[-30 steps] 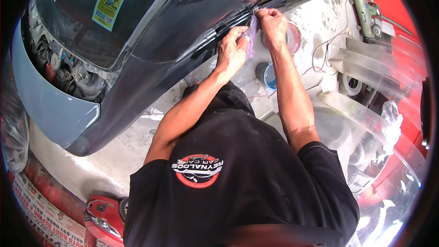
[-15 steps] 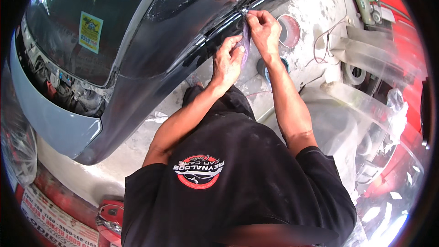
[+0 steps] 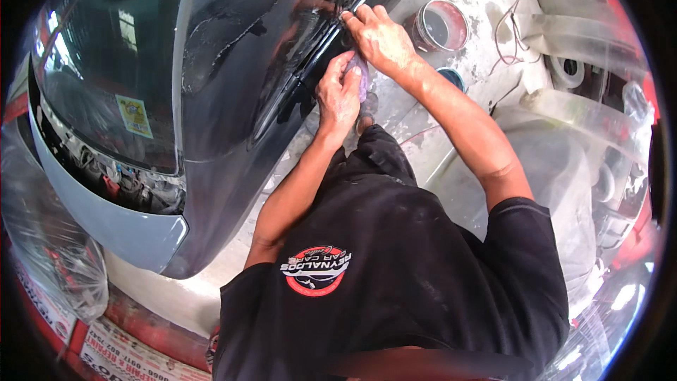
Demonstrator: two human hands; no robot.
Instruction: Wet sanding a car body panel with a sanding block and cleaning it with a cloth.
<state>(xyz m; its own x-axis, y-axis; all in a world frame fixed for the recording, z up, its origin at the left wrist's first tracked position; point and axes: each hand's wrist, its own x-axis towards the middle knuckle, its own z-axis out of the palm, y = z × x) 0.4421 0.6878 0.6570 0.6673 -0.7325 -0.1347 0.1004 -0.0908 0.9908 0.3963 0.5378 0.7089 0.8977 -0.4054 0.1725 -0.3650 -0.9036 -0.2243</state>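
My left hand (image 3: 340,92) is closed around a thin, crumpled purple cloth or sheet (image 3: 363,79), which hangs past the fingers beside the dark car body (image 3: 226,63). Farther along, my right hand (image 3: 381,39) rests its bent fingertips on the glossy trim strip along the car's side. Its fingers are pressed together; whether they hold anything is hidden. Wet streaks and dull, whitish patches mark the panel left of my hands, and the shiny surface reflects them.
A bucket (image 3: 462,22) with a reddish inner wall and greyish liquid stands on the stained floor, near a blue-rimmed container (image 3: 453,77). A thin hose or cord (image 3: 497,42) curls nearby. Clear plastic sheeting (image 3: 522,169) fills the right. Engine parts (image 3: 123,176) show below the windshield.
The view has shifted, so the car and bucket sit differently in it. My right hand has slid along the trim, away from the purple cloth, which stays in my left hand.
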